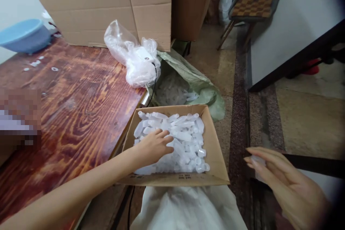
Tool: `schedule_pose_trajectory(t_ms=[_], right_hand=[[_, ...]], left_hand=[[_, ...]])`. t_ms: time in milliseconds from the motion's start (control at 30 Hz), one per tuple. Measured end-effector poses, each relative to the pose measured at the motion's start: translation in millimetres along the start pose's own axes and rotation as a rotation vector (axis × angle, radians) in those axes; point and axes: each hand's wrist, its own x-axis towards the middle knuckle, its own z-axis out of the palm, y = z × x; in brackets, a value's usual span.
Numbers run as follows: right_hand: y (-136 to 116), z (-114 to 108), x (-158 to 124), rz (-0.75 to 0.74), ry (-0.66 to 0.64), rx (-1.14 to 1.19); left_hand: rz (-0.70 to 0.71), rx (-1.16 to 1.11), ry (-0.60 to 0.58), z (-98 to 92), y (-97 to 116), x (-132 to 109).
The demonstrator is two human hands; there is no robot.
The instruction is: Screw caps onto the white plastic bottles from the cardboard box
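Note:
A cardboard box [217, 151] full of small whitish translucent plastic bottles [184, 136] stands in front of me. My left hand [155, 146] reaches over the left part of the pile, palm down with its fingers spread; the surface under the palm is hidden. Out to the right of the box, my right hand [285, 176] pinches one small translucent plastic bottle [259, 161] between thumb and fingers. Part of that bottle is covered by the fingers.
On the left is a reddish wooden table [88, 93] with a blue basin [25, 36] and small white bits. A plastic bag [141, 63] lies at its far edge, before large cardboard [102, 3]. Beyond the box, a green sack [207, 95] holds more whitish pieces. A chair [252, 7] stands behind.

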Motion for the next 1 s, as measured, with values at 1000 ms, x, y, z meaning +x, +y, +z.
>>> schedule_pose_trajectory(t_ms=[1000], right_hand=[[-92, 34, 7, -0.892, -0.491, -0.267]], left_hand=[[-0.439, -1.090, 0.230, -67.6, 66, 19]])
